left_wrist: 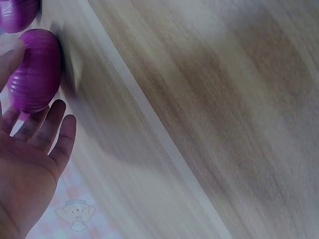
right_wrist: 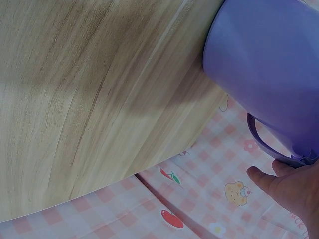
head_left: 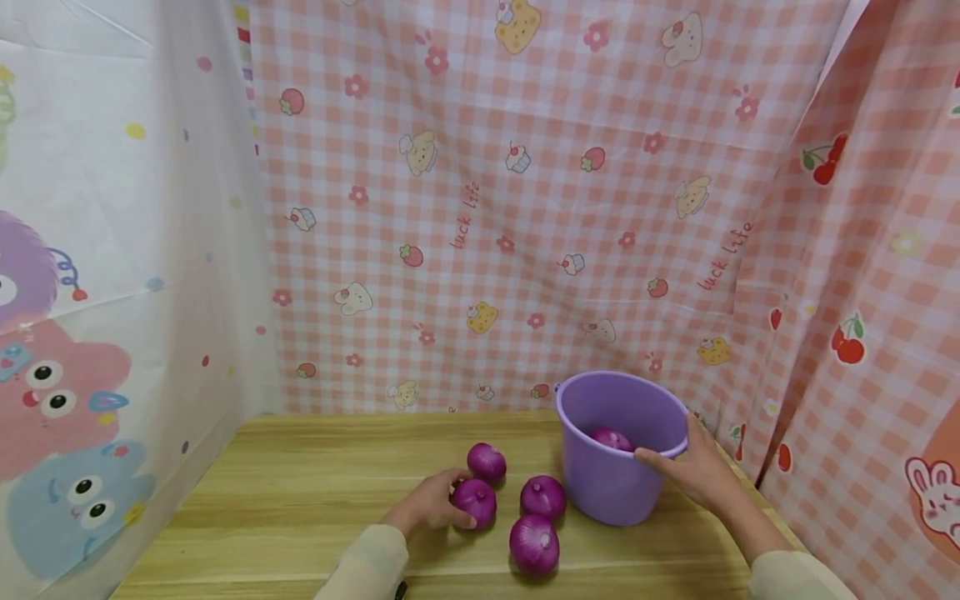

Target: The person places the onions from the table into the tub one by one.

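Note:
Several purple onions lie on the wooden table. My left hand has its thumb and fingers about one onion, which sits on the tabletop. In the left wrist view the thumb overlaps that onion, while the outer fingers spread away from it. To the right stands a purple bucket with an onion inside. My right hand grips its right rim, thumb along the outer front. The right wrist view shows the bucket wall and its handle beside the fingers.
One onion lies behind the held one. Two more, a rear onion and a front onion, lie between it and the bucket. Checked cloth hangs behind the table, with more cloth at both sides.

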The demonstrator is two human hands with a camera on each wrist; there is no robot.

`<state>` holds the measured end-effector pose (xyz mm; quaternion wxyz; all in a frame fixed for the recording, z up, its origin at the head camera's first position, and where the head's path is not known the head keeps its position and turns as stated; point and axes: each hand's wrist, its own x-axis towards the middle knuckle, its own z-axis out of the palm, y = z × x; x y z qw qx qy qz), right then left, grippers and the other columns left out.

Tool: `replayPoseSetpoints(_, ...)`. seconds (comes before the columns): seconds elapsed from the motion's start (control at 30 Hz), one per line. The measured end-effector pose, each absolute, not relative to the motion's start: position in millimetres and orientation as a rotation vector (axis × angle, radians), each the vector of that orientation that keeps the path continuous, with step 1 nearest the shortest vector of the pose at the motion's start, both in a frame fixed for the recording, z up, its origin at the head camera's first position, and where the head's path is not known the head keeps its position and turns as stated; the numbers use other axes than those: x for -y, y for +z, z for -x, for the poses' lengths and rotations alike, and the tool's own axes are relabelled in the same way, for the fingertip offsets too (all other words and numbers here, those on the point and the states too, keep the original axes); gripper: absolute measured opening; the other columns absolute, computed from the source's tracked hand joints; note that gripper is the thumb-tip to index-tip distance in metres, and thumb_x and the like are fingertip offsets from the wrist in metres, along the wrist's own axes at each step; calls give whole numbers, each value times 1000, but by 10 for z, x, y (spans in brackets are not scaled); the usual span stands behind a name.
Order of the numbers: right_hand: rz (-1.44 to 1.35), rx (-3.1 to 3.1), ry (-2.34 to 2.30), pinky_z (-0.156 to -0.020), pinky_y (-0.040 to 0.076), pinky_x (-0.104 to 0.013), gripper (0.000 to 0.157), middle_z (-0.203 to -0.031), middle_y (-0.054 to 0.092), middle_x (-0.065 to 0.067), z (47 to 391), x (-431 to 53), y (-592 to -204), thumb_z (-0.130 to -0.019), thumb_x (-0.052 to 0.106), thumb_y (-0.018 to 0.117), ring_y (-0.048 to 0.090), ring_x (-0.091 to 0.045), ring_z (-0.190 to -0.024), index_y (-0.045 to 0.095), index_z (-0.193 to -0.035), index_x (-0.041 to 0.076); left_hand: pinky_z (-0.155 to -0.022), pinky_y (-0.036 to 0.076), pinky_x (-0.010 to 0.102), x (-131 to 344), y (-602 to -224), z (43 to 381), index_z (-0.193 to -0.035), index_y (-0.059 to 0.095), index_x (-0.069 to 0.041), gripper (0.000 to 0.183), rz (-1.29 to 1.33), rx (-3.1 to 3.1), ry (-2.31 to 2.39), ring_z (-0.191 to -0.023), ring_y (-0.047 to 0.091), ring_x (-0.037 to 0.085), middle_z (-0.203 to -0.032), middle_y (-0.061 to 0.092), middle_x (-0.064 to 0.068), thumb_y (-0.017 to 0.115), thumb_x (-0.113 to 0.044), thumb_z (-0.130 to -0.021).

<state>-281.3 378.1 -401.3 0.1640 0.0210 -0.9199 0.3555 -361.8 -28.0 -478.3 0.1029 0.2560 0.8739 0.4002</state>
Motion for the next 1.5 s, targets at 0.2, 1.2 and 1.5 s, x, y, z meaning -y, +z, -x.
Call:
replayPoseSetpoints(0.2,-55,2625,1012,-99,39,-65,99,-141,39,-34,2820,-3783,-4028,-85,46,75,42,-50,-127,22,-151,-6,-94,48,56,274,-4799,3615,-131,55,2,65,-759,-2594,1185,-105,59,35,-118,59,16,85,-8,-74)
replayPoseSetpoints(1.2,-5,2674,971,-98,36,-70,105,-144,31,-37,2830,-3801,-4041,-85,53,72,36,-53,-129,16,-153,-5,-85,54,47,278,-4660,3639,-121,59,-1,55,-765,-2624,1203,-95,60,26,-108,62,11,86,-13,-74)
replayPoseSetpoints(1.5,-6,2673,976,-99,35,-70,106,-144,30,-38,2819,-3790,-4035,-85,52,73,35,-55,-129,15,-153,-6,-86,55,45,271,-4525,3678,-126,58,0,60,-726,-2639,1234,-96,61,25,-111,63,12,86,-17,-75)
